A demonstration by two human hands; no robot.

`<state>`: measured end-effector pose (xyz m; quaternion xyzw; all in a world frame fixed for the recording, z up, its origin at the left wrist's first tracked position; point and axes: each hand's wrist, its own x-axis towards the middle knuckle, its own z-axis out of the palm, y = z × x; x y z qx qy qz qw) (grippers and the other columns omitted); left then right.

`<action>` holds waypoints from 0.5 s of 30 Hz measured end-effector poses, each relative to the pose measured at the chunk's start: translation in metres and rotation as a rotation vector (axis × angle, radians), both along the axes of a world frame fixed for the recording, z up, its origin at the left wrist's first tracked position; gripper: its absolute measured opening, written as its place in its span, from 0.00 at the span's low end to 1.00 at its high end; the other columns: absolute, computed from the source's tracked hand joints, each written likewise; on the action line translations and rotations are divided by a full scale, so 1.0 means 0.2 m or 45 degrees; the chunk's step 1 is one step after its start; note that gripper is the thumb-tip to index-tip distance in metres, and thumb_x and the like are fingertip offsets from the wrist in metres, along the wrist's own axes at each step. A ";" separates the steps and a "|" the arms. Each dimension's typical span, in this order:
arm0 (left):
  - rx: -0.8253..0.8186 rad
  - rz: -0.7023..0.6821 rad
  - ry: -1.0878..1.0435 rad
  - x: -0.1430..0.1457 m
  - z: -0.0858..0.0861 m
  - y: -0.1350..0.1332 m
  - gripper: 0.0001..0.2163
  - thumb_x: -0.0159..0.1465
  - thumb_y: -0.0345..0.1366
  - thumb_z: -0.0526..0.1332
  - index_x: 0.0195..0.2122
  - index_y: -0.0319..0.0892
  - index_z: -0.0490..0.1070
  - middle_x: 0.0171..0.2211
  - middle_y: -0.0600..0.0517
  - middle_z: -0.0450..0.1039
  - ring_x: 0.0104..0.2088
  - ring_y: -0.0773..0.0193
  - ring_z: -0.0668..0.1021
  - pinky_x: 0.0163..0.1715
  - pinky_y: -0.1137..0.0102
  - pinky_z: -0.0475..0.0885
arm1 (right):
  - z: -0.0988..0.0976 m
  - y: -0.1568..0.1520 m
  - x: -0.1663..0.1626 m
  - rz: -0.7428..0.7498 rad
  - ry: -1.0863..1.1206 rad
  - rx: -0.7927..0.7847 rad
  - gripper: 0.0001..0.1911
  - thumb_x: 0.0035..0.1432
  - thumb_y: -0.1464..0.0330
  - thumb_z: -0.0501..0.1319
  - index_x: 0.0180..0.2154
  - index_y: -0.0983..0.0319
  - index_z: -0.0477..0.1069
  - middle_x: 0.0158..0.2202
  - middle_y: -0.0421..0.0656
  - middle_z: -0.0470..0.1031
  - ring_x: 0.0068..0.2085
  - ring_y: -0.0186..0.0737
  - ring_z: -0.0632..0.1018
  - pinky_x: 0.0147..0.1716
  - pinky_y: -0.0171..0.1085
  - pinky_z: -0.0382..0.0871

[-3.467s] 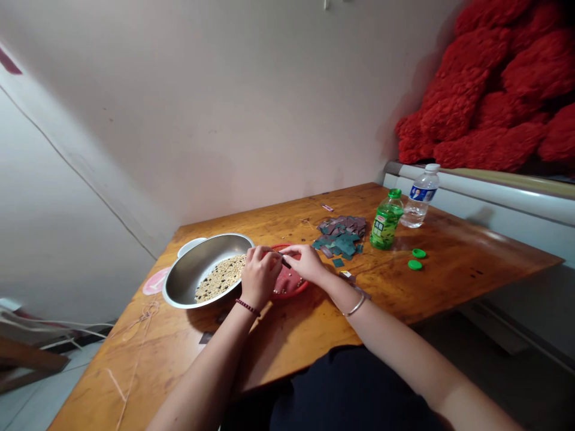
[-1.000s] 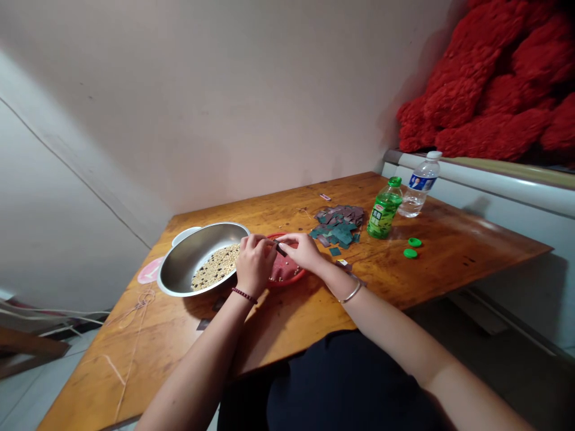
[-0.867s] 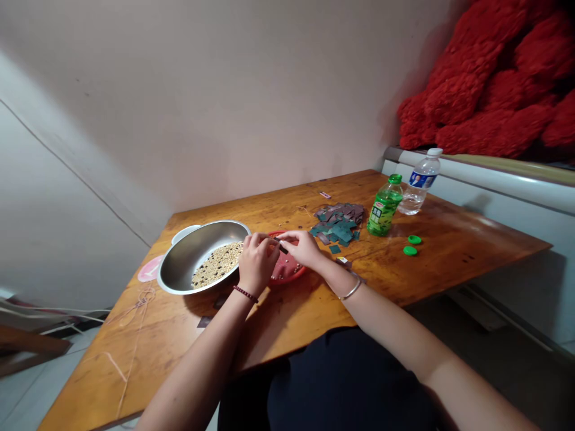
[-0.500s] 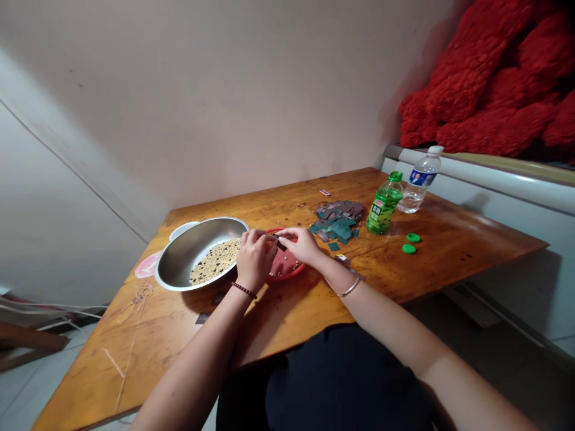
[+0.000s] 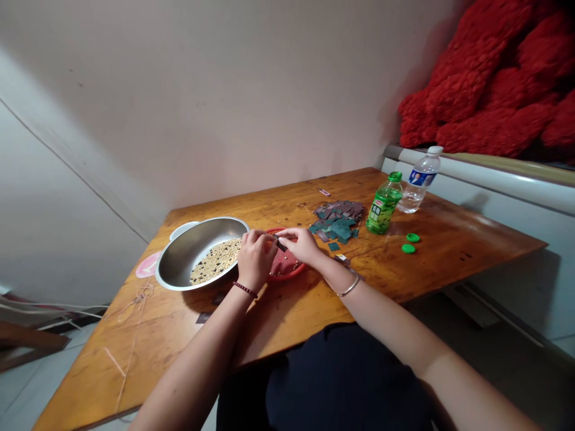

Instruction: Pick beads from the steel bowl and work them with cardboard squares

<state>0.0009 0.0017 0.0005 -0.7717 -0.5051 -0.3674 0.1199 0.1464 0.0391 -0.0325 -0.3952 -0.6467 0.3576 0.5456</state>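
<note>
Two hands are working close together near the middle of the table. The left hand (image 5: 255,257) is bending its fingers in and pinching the left end of one small dark piece (image 5: 281,245), its fingertips being partly hidden. The right hand (image 5: 302,244) is gripping the same dark piece between thumb and forefinger. That piece is sitting above the red basket (image 5: 287,276), between the two sets of fingertips. One dark beaded bracelet (image 5: 245,290) is circling the left wrist, and one silver bangle (image 5: 349,286) is circling the right.

Below the hands, the red basket is holding a scatter of small pale beads too few and too covered to count exactly. To its left, one steel bowl (image 5: 177,263) is standing tilted, holding a spread of pale grains mixed with dark ones (image 5: 215,261), far too many to count. One white dish (image 5: 182,230) is showing from behind the bowl, and one pink disc (image 5: 146,266) is lying at the bowl's left.

Right of the basket, one heap of green and purplish squares (image 5: 339,220) is lying loose, its pieces overlapping beyond counting. Past it, two bottles are standing upright: a green bottle (image 5: 381,211) holding liquid, and a clear bottle (image 5: 417,185) wearing a white cap and holding clear liquid. Two green lids (image 5: 410,243) are lying just in front of them. Farther right, red fluffy bundles (image 5: 489,90) are piling up above the table (image 5: 323,305).
</note>
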 end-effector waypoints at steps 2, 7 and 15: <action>-0.016 -0.022 0.012 0.00 0.00 0.00 0.08 0.61 0.39 0.57 0.33 0.44 0.73 0.37 0.50 0.69 0.40 0.60 0.68 0.41 0.66 0.67 | 0.00 0.00 0.00 -0.005 0.003 -0.001 0.09 0.52 0.75 0.60 0.36 0.64 0.77 0.37 0.46 0.80 0.39 0.40 0.80 0.43 0.38 0.74; 0.003 0.020 -0.021 0.00 0.00 0.00 0.07 0.61 0.39 0.57 0.34 0.44 0.73 0.38 0.49 0.69 0.41 0.59 0.68 0.41 0.65 0.67 | 0.00 0.00 0.00 -0.013 0.026 -0.008 0.09 0.52 0.74 0.61 0.36 0.64 0.77 0.37 0.47 0.80 0.39 0.40 0.80 0.43 0.38 0.74; -0.027 0.019 -0.021 0.00 0.01 0.00 0.07 0.61 0.38 0.57 0.33 0.44 0.73 0.37 0.49 0.69 0.41 0.59 0.68 0.40 0.65 0.67 | 0.00 0.01 0.00 -0.020 0.027 -0.020 0.09 0.52 0.73 0.61 0.36 0.64 0.77 0.37 0.47 0.80 0.39 0.40 0.81 0.42 0.38 0.74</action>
